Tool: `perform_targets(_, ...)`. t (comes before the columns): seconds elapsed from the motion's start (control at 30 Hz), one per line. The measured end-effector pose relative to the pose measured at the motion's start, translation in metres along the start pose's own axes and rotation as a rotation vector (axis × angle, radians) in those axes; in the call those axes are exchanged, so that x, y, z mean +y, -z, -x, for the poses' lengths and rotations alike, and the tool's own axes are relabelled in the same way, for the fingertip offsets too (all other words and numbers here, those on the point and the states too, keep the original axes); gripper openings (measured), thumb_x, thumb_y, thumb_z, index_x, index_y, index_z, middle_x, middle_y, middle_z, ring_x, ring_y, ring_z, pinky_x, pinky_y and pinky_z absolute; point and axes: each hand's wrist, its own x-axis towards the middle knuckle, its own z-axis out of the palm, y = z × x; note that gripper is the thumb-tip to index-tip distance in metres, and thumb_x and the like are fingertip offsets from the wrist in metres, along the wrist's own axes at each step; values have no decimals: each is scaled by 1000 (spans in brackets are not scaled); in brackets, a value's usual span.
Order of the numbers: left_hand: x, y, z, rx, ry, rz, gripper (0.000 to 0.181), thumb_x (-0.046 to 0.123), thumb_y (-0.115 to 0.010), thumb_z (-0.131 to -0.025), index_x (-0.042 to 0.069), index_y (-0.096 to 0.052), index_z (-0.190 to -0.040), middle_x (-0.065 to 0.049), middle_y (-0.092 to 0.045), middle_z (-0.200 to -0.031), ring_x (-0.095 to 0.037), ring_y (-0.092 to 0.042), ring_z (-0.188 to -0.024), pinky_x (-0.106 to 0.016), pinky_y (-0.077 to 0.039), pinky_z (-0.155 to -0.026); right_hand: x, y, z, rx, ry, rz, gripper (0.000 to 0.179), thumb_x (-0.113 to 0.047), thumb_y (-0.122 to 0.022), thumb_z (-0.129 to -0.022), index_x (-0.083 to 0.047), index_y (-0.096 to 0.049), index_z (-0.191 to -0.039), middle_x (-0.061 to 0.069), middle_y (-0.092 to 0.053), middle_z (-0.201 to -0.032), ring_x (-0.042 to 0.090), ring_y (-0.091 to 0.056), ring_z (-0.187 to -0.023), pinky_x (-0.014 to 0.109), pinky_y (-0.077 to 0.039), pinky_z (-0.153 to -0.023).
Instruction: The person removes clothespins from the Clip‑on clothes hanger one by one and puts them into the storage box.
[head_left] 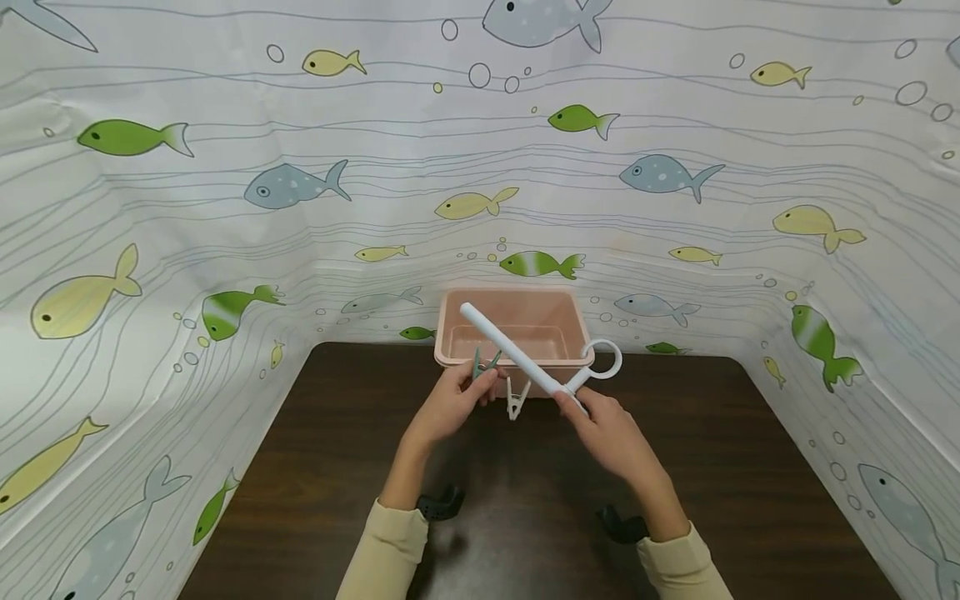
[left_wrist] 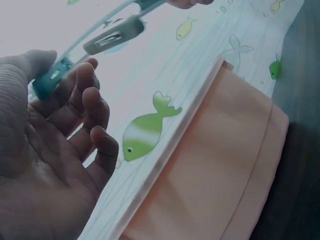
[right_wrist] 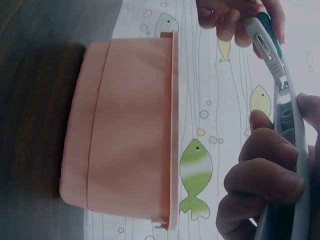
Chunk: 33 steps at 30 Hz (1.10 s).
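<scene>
A white hanger [head_left: 517,354] with a ring-shaped hook [head_left: 617,360] is tilted in front of the pink bin. My right hand [head_left: 609,429] grips it near the hook, fingers curled round the bar, as the right wrist view shows. Between thumb and fingers my left hand [head_left: 456,402] pinches a green clip [left_wrist: 52,77]; its other fingers are loosely bent. A pale clip [head_left: 514,407] hangs below the bar, between the hands. In the left wrist view this pale clip [left_wrist: 115,35] lies close to the green one. I cannot tell how the green clip joins the hanger.
Behind the hands a pink bin [head_left: 517,293] stands at the back of the dark wooden table [head_left: 330,467]. A white curtain [head_left: 420,125] printed with fish surrounds the table's back and sides. Black wrist mounts [head_left: 442,504] show under both forearms.
</scene>
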Motion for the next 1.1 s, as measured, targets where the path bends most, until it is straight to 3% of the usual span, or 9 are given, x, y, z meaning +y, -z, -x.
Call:
perform_targets(0.1, 4, 1, 0, 8, 10, 12, 30, 21, -48, -117, 3, -71, -123, -9, -61, -86, -20, -57, -79, -34, -51, -76, 3, 2, 0, -6, 9, 0, 47, -61, -50, -111, -18, -69, -107, 0, -56, -84, 18, -51, -71, 35, -43, -63)
perform_targets(0.3, 6, 2, -1, 5, 8, 56, 35, 23, -42, -119, 0, -68, -124, -9, -57, -83, -29, -54, -74, -29, -49, -72, 5, 7, 0, -31, 15, -3, 46, -59, -51, -111, -17, -69, -106, -1, -54, -83, 16, -47, -67, 34, -41, -61)
perform_targets(0.57, 8, 3, -2, 12, 57, 85, 33, 21, -45, -118, -1, -61, -100, -5, -56, -85, -16, -52, -74, -28, -49, -72, 4, 11, 1, -55, 37, 7, 39, -56, -55, -110, -20, -66, -101, -7, -42, -74, 9, -36, -60, 30, -35, -57)
perform_targets(0.67, 8, 3, -2, -3, 66, 108, 35, 22, -42, -119, -2, -61, -101, -4, -55, -84, -16, -52, -74, -29, -49, -72, 3, 9, 2, -53, 45, 17, 38, -57, -55, -110, -21, -66, -102, -7, -40, -73, 8, -34, -59, 30, -34, -55)
perform_targets(0.87, 9, 4, -1, -56, 53, 204, 42, 25, -36, -120, -6, -61, -106, -2, -47, -75, -17, -49, -68, -34, -49, -71, 3, 5, 2, 2, 62, 73, 37, -58, -56, -109, -23, -66, -101, -10, -39, -71, 8, -37, -59, 30, -36, -56)
perform_targets(1.1, 11, 4, 0, -50, 40, 265, 45, 29, -37, -120, -9, -62, -116, 4, -38, -68, -11, -42, -62, -25, -43, -67, 1, 3, 2, -7, 84, 114, 36, -52, -57, -110, -19, -67, -105, -7, -43, -73, 13, -48, -68, 35, -41, -64)
